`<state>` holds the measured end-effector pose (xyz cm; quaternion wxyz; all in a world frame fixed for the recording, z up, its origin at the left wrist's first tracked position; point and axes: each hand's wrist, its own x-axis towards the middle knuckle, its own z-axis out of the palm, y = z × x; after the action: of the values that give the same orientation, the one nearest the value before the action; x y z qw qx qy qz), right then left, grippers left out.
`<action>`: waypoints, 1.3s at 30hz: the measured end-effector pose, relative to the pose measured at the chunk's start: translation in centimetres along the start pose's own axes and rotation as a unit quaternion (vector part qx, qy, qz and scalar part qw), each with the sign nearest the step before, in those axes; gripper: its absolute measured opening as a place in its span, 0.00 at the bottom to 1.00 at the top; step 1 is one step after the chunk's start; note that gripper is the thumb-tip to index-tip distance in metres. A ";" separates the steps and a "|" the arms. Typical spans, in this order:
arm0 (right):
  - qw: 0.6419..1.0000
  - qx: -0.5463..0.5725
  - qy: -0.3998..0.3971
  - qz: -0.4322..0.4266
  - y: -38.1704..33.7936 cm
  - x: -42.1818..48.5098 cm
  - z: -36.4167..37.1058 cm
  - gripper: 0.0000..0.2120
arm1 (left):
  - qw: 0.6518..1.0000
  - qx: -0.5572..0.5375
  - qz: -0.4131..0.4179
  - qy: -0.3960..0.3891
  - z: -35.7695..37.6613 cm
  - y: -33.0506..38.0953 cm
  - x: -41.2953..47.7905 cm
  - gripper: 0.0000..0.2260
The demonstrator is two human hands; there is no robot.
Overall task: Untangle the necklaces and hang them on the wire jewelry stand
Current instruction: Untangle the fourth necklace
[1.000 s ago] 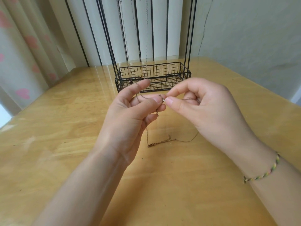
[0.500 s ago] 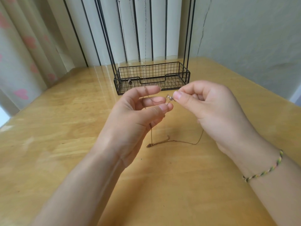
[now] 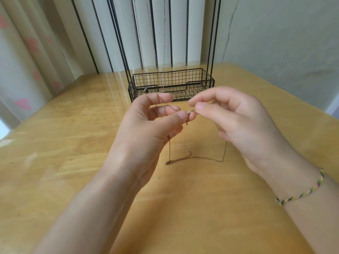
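Your left hand point(image 3: 146, 129) pinches the thin necklace point(image 3: 183, 159) between thumb and a fingertip, and a strand also runs over your index finger. Your right hand point(image 3: 238, 121) pinches the same chain at a small knot or clasp, and the two sets of fingertips almost touch. Which of the two it is, too small to tell. From both hands the chain drops and its slack loop lies on the table point(image 3: 73, 143), with a thicker extender bit at the left end.

Progress: partway, by my read. A few fine chains point(image 3: 163, 43) already hang from the wire jewelry stand point(image 3: 172, 87), and a small pendant point(image 3: 146, 90) dangles at the basket's front edge. The exact count is unclear. The chain in your hands is not yet hung, and you look busy picking at the snag or clasp. Left to do: free it, lift it and hook it on the stand. No other loose necklaces are visible.

The table is glossy light wood with glare. The stand sits at the far edge, just behind your hands. There is a pale curtain point(image 3: 27, 52) with pink shapes on the left and a plain cracked wall point(image 3: 284, 43) on the right. You wear a braided bracelet point(image 3: 302, 194) on the right wrist.
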<state>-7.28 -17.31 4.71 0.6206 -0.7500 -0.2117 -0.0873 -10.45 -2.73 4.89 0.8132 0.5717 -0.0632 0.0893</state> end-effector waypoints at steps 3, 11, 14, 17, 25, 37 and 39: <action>0.999 0.000 -0.033 -0.040 -0.5 -0.2 0.0 0.04 | 1.000 0.014 0.004 0.014 -0.1 0.0 0.0 0.22; 0.987 -0.104 -0.011 -0.118 0.1 -0.1 0.1 0.01 | 0.998 0.056 0.003 0.043 -0.5 -0.2 0.1 0.16; 0.979 -0.150 0.011 -0.139 0.1 -0.1 0.2 0.02 | 0.997 0.051 -0.007 0.051 -0.4 -0.1 0.0 0.12; 0.982 -0.140 0.026 -0.126 0.2 0.0 0.2 0.03 | 0.998 0.025 -0.033 0.047 -0.4 0.1 -0.1 0.10; 0.993 -0.098 -0.004 -0.070 0.0 0.0 0.0 0.06 | 0.959 0.279 -0.027 0.030 -0.5 -0.5 -0.2 0.04; 0.995 -0.091 0.009 -0.029 0.2 0.0 0.0 0.05 | 0.804 0.588 0.069 0.048 -0.8 -1.0 -0.4 0.04; 0.996 -0.080 0.003 -0.026 0.1 -0.1 0.0 0.05 | 0.826 0.545 0.136 0.053 -0.6 -0.7 -0.4 0.04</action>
<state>-7.27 -17.33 4.57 0.5568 -0.7912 -0.2215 -0.1221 -10.68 -2.46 3.98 0.3511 0.9019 -0.0381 0.2486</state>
